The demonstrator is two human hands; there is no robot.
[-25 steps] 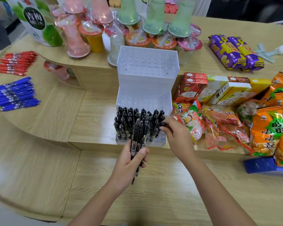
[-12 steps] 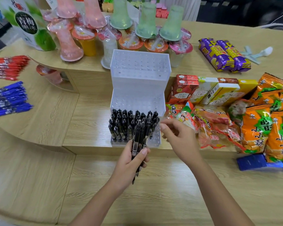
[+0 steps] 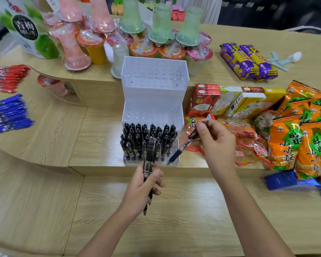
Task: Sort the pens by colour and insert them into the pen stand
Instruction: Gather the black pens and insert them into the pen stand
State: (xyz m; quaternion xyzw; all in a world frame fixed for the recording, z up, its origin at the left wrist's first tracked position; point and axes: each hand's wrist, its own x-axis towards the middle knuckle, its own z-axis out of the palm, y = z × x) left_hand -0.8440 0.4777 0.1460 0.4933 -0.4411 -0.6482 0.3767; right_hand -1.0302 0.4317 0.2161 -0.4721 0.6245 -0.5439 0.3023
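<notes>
pens in two loose heaps lie on the left of the table (image 3: 44, 182): red pens (image 3: 7, 78) farther off, blue pens (image 3: 7, 113) nearer, both well apart from the pen stand (image 3: 154, 89). the stand is a clear, stepped block pierced with holes. its two upper tiers are bare, while its lowest, nearest tier bristles with upright black pens (image 3: 146, 138), clickers up. just on the near side of it the left hand (image 3: 146, 188) grips a small bundle of black pens (image 3: 150, 164), fingers curled round the barrels, tips pointing to the near edge. to the right comes the change: a second ago the right hand (image 3: 217, 145) was down at the stand's near right corner, then came away empty. now its fingers pinch a single black pen (image 3: 183, 147) by the upper end, tilted, tip hanging just over that same corner. i take it one more pen has gone in and the next is on its way, so black is nearly done while red and blue wait. snack packets (image 3: 295, 141) crowd the right.
</notes>
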